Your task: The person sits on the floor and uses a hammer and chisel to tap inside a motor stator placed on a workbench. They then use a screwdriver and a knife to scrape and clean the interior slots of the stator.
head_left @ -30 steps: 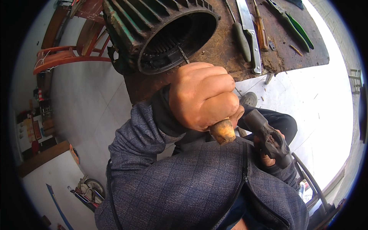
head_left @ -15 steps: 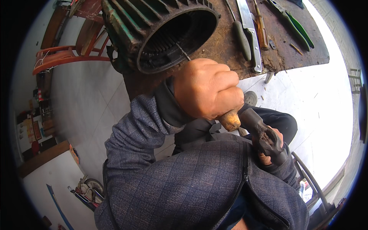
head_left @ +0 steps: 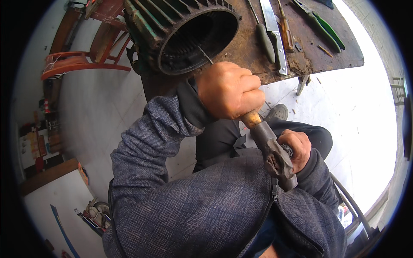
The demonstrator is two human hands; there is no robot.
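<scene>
My left hand is wrapped round a screwdriver with a worn, yellowish handle. Its thin metal shaft reaches into the open round end of a green, finned motor housing; the tip is lost in the dark inside. On the right, my right hand grips a hammer with a dark, battered steel head. One end of that head meets the butt of the screwdriver handle. Most of the hammer's handle is hidden by my fingers.
The housing lies on a worn wooden bench. To its right are a grey-handled tool, a knife, an amber-handled screwdriver and green-handled pliers. A red chair stands at left, a motorbike lower left.
The hammer has swung up and to the left, from apart to meeting the screwdriver's butt. My left hand keeps its grip. The whole view has shifted slightly.
</scene>
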